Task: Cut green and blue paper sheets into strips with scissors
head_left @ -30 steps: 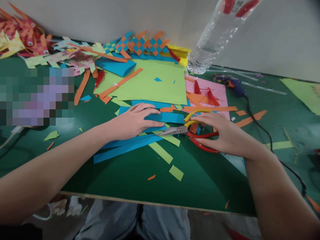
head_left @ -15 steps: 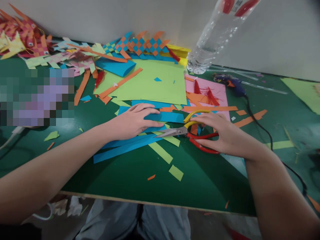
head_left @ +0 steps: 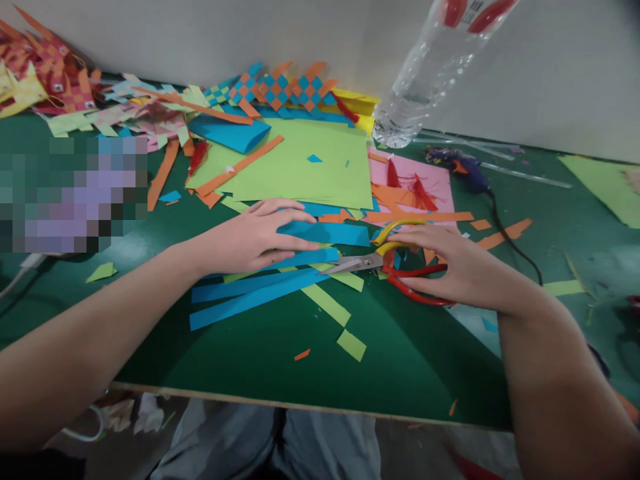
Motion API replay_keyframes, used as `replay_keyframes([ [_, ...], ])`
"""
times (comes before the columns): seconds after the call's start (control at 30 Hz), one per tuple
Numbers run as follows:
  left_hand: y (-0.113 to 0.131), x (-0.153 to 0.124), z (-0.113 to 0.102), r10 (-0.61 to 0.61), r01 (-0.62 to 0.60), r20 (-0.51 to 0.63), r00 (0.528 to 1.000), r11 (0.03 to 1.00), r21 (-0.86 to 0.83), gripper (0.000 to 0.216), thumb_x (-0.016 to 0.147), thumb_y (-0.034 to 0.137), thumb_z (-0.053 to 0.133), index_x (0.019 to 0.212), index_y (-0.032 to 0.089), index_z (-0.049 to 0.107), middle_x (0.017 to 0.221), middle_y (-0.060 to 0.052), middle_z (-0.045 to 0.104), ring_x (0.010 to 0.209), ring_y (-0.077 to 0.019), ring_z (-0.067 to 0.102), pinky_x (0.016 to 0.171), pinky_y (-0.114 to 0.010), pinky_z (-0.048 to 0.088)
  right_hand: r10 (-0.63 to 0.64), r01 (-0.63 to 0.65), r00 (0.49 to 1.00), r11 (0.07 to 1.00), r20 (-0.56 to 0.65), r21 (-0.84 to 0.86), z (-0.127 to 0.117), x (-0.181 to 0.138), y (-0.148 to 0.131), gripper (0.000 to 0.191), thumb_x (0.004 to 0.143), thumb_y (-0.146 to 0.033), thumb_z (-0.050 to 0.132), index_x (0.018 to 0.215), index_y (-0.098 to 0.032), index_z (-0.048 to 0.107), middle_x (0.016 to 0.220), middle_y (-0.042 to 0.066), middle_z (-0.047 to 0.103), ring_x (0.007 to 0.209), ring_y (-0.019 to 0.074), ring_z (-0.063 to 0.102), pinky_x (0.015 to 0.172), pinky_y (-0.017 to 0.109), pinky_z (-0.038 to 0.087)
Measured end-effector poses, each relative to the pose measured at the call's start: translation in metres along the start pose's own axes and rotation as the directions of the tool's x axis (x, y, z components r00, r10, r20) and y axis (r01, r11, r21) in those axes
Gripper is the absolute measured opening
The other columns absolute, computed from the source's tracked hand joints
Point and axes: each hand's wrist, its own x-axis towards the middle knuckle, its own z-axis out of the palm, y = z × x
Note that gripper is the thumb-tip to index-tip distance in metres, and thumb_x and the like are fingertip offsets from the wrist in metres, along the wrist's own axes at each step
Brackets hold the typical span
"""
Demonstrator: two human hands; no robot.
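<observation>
My right hand (head_left: 450, 263) holds a pair of scissors (head_left: 367, 262) with one yellow and one red handle, thumb at the red loop and fingers at the yellow one. The blades point left, slightly parted, their tips over the blue paper strips (head_left: 240, 301). My left hand (head_left: 263, 237) lies palm down with fingers spread, over another blue strip (head_left: 333, 233) and the strips beneath; its palm hides parts of them. Light green strips (head_left: 327, 303) lie crossed under the blue ones, with a small green piece (head_left: 351, 345) nearer the edge.
Light green sheets (head_left: 305, 167) lie behind my hands, beside a pink sheet (head_left: 437, 177) with red tassels. Woven paper fish (head_left: 313, 87) line the wall. A clear bottle (head_left: 415, 93) stands back right, near a blue glue gun (head_left: 467, 173) with a black cord.
My right hand and the scissors have shifted a little to the right. My left hand has drawn slightly left, uncovering more of the blue strips.
</observation>
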Motion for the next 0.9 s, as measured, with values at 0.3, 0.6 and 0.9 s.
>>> replay_keyframes([
  [0.3,-0.004,-0.001,-0.002,-0.012,0.003,0.106,0.994,0.997,0.079,0.041,0.103,0.038,0.056,0.144,0.041,0.056,0.159,-0.006,0.041,0.149,-0.0324,0.031,0.122,-0.055,0.028,0.010,-0.010,1.000,1.000,0.008,-0.008,0.001,-0.001,0.002,0.052,0.080,-0.053,0.069,0.128,-0.033,0.065,0.130,0.006,0.070,0.118,0.0353,0.066,0.101,0.056,0.054],
  [0.6,0.003,0.004,0.004,-0.037,0.022,0.100,0.994,0.990,0.141,0.044,0.106,0.039,0.049,0.150,0.040,0.049,0.161,-0.006,0.040,0.149,-0.0295,0.033,0.122,-0.051,0.028,0.014,-0.014,1.000,1.000,0.009,-0.009,0.000,0.001,0.000,0.053,0.081,-0.056,0.067,0.128,-0.032,0.065,0.130,0.007,0.069,0.118,0.0355,0.065,0.098,0.054,0.055],
  [0.9,0.007,0.008,0.010,-0.044,0.032,0.091,0.995,0.992,0.125,0.040,0.107,0.035,0.048,0.146,0.035,0.054,0.158,-0.008,0.043,0.149,-0.0288,0.031,0.121,-0.051,0.029,0.063,-0.063,0.998,0.998,0.028,0.000,-0.002,0.002,-0.004,0.055,0.082,-0.051,0.067,0.129,-0.023,0.063,0.132,0.015,0.068,0.119,0.0355,0.063,0.100,0.055,0.052],
])
